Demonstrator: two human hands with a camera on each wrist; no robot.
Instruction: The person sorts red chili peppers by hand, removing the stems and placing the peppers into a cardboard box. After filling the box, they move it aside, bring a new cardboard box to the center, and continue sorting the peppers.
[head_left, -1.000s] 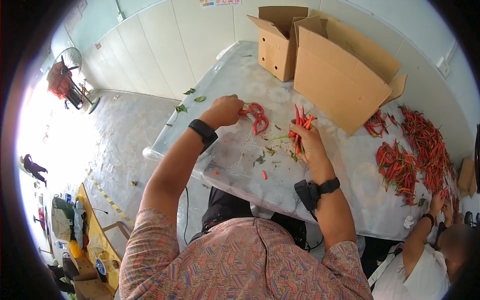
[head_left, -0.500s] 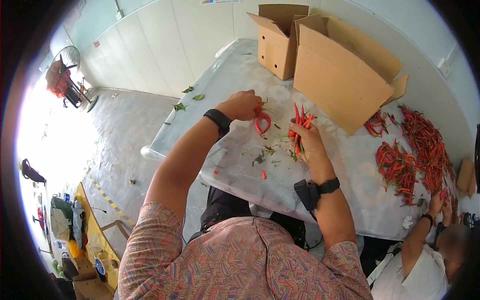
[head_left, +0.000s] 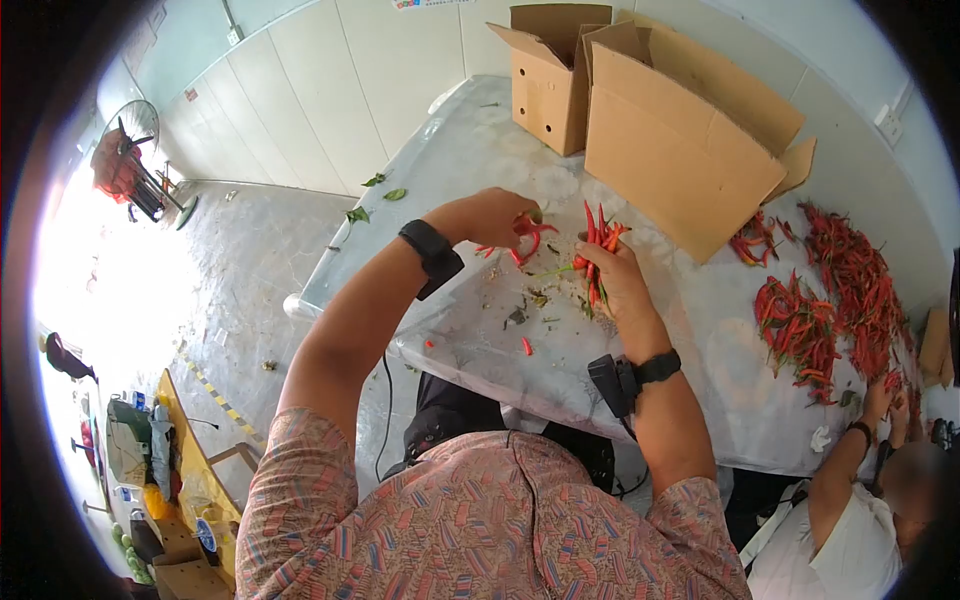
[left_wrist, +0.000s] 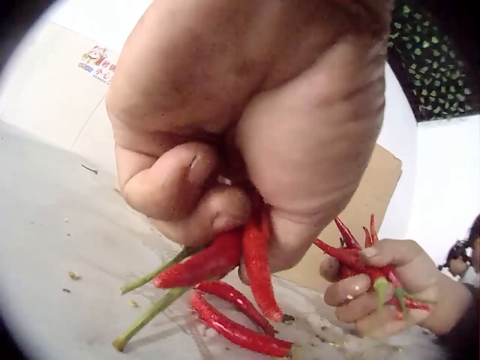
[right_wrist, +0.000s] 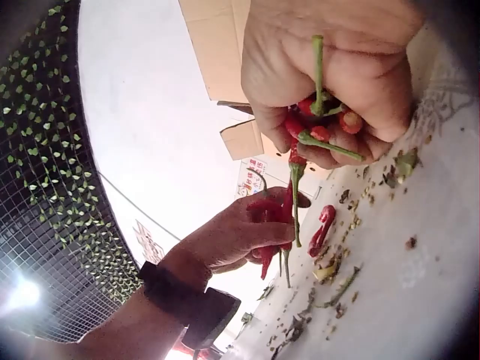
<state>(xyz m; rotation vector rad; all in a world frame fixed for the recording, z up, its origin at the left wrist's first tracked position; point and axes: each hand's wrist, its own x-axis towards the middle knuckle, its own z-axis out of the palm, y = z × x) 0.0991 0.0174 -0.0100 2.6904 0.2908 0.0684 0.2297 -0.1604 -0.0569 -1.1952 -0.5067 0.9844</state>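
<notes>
Our left hand (head_left: 495, 215) is curled tight round a few red chillies (left_wrist: 225, 259) just above the table (head_left: 690, 340), near the right hand (head_left: 618, 285), which grips a chilli bunch (head_left: 598, 240) upright. Risk, we reckon: the loose ends below the left fist cd slip & drop

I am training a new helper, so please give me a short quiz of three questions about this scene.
1. True or false: the left hand is empty.
2. What does the right hand grip? A) scissors B) bunch of red chili peppers C) a leaf
3. Fill in: two open ____ boxes stand on the table.
Key: 1 false, it grips a few red chili peppers; 2 B; 3 cardboard.
</notes>
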